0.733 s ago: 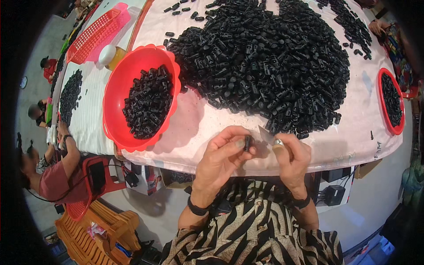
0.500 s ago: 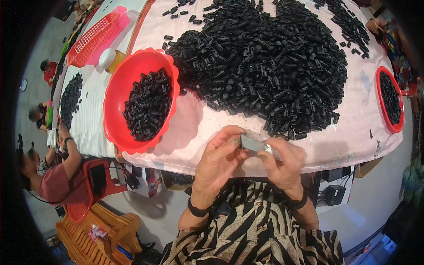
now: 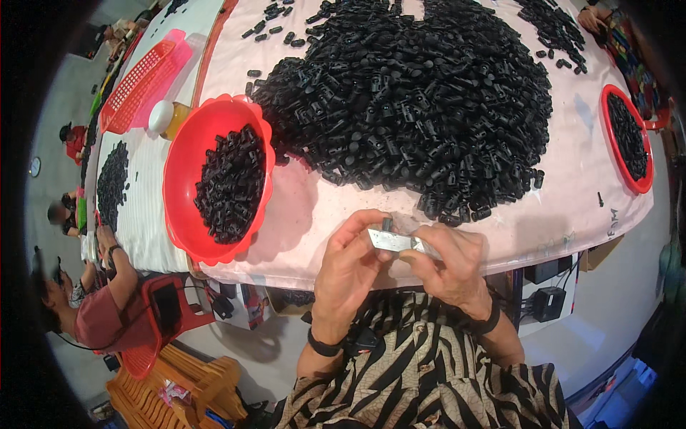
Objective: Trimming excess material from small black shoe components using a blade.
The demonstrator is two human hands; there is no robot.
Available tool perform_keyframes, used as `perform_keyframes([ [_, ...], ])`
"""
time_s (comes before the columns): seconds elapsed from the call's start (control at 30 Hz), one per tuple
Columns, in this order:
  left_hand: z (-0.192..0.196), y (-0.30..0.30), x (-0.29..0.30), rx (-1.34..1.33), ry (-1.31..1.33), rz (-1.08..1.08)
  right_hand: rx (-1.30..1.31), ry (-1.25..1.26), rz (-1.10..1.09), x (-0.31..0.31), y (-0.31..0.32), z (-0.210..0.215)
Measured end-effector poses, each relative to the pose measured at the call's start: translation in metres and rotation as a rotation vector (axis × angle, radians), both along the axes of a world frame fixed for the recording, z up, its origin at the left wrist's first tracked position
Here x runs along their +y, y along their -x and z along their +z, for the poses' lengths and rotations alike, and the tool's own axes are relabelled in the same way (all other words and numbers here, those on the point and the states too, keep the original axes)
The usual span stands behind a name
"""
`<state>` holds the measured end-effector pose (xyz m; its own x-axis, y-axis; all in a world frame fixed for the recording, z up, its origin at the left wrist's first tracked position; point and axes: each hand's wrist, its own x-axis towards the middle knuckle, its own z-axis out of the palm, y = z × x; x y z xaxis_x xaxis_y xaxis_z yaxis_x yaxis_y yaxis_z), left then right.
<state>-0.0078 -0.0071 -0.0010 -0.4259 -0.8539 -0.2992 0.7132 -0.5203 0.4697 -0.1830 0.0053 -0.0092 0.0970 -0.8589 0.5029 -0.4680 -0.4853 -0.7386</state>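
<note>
My left hand [image 3: 350, 264] is closed in front of me, thumb and forefinger pinching a small black plastic part [image 3: 386, 223]. A flat, silvery blade [image 3: 389, 240] with a slanted end lies across that part, apparently touching it. The blade's other end is gripped in my right hand [image 3: 454, 264], where the fingers hide much of it. Just beyond both hands spreads a large heap of similar black plastic parts [image 3: 421, 107] on a pink cloth-covered table [image 3: 300, 214].
At left stands a red scalloped bowl [image 3: 179, 214] of black parts, with a lidded jar [image 3: 161, 118] and red perforated basket [image 3: 136, 89] behind. Another red bowl [image 3: 611, 107] is at far right. A co-worker in a dark red top [image 3: 107, 314] sits at left.
The blade has turned so that its bright flat face shows, and it now crosses the black part in my left hand. My head view has shifted slightly.
</note>
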Motion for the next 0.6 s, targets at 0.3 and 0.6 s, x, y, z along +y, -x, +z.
perform_keyframes([
  [0.3,0.0098,0.005,-0.0001,-0.231,-0.058,0.045,0.017,-0.023,-0.034,-0.0018,-0.0018,0.0033],
  [0.6,0.0051,0.0056,0.0012,-0.155,-0.025,0.077,0.07,-0.005,-0.043,-0.0005,-0.0022,0.0004],
])
